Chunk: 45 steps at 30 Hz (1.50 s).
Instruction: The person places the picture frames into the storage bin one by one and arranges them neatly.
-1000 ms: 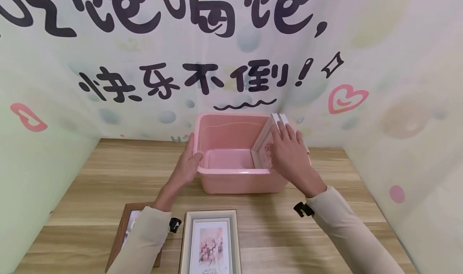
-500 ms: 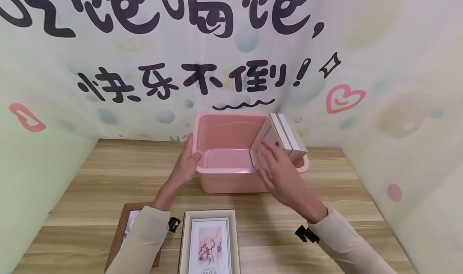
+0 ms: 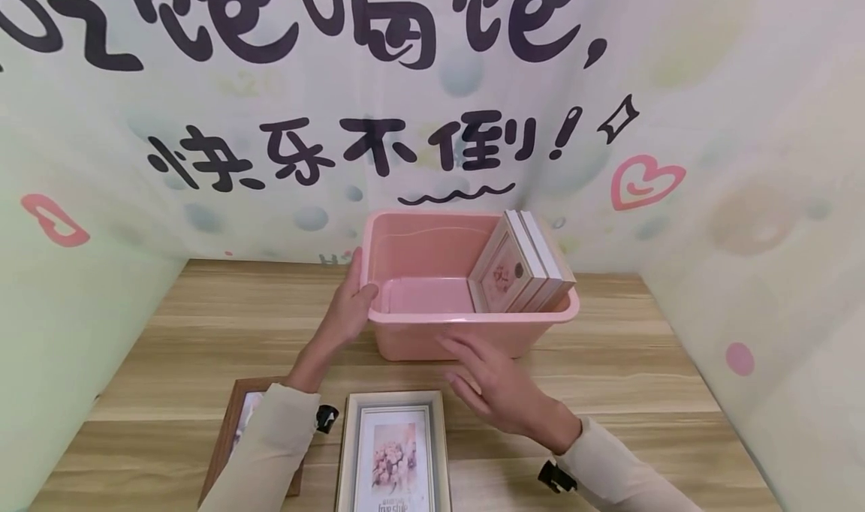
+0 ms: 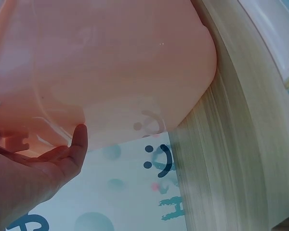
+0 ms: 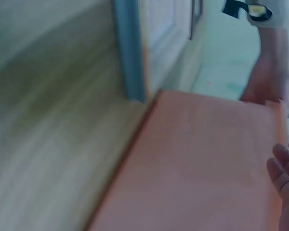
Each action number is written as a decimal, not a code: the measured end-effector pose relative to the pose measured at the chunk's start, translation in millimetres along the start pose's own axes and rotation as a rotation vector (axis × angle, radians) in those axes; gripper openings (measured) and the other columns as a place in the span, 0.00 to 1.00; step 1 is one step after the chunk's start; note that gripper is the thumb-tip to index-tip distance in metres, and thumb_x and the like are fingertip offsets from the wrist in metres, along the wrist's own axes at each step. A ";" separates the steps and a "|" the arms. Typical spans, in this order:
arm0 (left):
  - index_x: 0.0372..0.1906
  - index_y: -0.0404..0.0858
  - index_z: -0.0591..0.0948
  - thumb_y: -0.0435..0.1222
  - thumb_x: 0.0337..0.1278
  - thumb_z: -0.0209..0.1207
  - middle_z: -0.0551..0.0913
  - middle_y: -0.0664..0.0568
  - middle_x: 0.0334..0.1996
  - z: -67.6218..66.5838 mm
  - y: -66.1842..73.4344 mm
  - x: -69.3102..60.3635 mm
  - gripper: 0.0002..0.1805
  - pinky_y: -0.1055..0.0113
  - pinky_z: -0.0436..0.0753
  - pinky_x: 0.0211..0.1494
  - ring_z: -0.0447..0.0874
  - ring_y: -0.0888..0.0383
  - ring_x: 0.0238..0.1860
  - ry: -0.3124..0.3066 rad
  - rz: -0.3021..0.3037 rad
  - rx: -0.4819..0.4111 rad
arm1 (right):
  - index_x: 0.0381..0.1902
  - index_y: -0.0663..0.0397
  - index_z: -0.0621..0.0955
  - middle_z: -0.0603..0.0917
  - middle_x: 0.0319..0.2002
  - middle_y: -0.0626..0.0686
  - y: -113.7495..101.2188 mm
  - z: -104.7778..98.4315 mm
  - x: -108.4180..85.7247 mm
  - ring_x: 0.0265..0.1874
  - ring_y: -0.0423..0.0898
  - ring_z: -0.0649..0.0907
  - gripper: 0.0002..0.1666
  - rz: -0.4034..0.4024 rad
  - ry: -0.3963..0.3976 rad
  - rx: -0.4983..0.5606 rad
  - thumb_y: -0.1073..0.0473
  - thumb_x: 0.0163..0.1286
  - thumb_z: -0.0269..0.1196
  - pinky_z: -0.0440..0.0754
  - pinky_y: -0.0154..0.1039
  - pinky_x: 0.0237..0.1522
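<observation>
A pink plastic basin (image 3: 419, 341) stands against the back wall. My left hand (image 3: 348, 311) grips its left rim, thumb over the edge; in the left wrist view the fingers press the basin's outer wall (image 4: 111, 57). Several picture frames (image 3: 501, 272) stand tilted side by side in its right end, the foremost showing a pink floral print. My right hand (image 3: 496, 388) hovers before the basin's front wall, fingers extended and holding nothing. Near it on the table lies a cream picture frame (image 3: 439, 452) with a flower picture.
A brown wooden picture frame (image 3: 223, 437) lies left of the cream one, partly hidden under my left sleeve (image 3: 266, 444). The wood-grain table (image 3: 608, 399) meets printed fabric walls (image 3: 270, 219) at the back and both sides.
My right hand has left the picture frames inside the basin and moved down toward the person, out over the basin's front. The left hand keeps its grip on the rim.
</observation>
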State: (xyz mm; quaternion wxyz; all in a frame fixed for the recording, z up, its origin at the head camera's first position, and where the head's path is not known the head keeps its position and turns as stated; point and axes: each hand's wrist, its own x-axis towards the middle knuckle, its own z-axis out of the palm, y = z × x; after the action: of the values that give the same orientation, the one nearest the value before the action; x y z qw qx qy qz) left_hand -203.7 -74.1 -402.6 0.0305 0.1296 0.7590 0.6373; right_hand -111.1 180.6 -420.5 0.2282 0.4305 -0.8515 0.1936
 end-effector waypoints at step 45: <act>0.80 0.40 0.34 0.27 0.67 0.39 0.40 0.43 0.80 0.9 -1.2 1.3 0.41 0.47 0.58 0.76 0.49 0.42 0.77 0.009 0.012 0.012 | 0.54 0.48 0.82 0.84 0.50 0.44 -3.9 70.9 -8.3 0.50 0.40 0.81 0.18 0.353 -0.464 0.193 0.49 0.69 0.65 0.81 0.38 0.54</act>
State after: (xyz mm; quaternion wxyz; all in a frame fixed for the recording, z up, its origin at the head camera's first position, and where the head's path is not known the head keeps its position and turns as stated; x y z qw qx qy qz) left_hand -204.9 -73.1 -403.7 0.0224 0.1314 0.7621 0.6336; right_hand -119.3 146.5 -482.8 -0.0513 0.3285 -0.9201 0.2070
